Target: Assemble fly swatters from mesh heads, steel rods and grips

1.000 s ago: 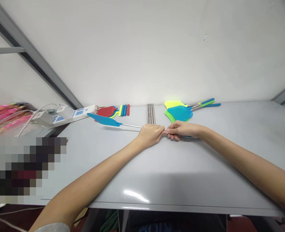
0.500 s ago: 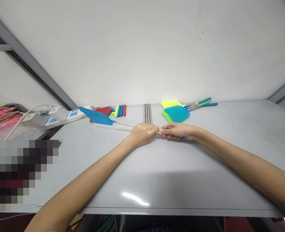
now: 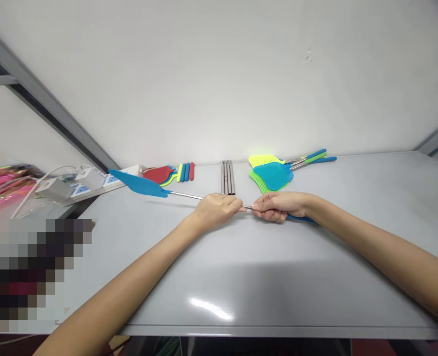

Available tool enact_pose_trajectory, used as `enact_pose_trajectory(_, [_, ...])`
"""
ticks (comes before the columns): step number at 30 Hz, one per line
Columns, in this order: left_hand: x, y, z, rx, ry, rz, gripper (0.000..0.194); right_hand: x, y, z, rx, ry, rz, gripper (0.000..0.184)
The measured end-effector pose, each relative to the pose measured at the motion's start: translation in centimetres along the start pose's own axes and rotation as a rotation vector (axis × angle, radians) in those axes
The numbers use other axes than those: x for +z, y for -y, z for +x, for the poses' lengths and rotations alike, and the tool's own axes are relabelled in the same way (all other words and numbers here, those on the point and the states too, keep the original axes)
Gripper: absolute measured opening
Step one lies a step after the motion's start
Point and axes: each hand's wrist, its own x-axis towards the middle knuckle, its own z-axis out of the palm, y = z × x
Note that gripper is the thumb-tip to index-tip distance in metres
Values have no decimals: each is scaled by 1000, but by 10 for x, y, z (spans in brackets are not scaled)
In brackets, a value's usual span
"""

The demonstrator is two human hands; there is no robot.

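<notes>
The left hand [image 3: 215,210] is curled shut around the thin steel shaft [image 3: 185,196] of a blue fly swatter, while the right hand [image 3: 274,206] closes on the same shaft, its fingertips pinching it just past a short bare stretch between the hands. The two hands are close but not touching. Beyond the right hand, the swatter's blue handle [image 3: 300,218] runs out beside the right wrist, low over the grey table [image 3: 278,296]. To the left, the shaft reaches out to the long blue mesh head [image 3: 139,183], which appears raised off the table, its tip in line with the power strip [image 3: 96,183] and near the white plug adapter [image 3: 53,189]. That is the main risk: a swing to the left could knock the head into the strip or its cords. The shaft is slim and smooth, so a sharp pull or a loose grip could let it slip or bend, and the flexible head might whip. Along the table's far edge lie red swatters [image 3: 157,174], a row of steel rods [image 3: 227,177], and green and yellow swatters [image 3: 272,173]. A pink package [image 3: 3,185] sits further left.
</notes>
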Motion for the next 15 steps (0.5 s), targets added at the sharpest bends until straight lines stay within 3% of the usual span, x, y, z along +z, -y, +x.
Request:
enact_pose_trajectory(8, [-9, 4, -19, -30, 27, 10, 35, 0, -3, 3, 48, 58, 30, 32])
enact_pose_trajectory(15, [-8, 9, -16, -51, 32, 8, 36, -4, -3, 4, 46, 55, 45, 29])
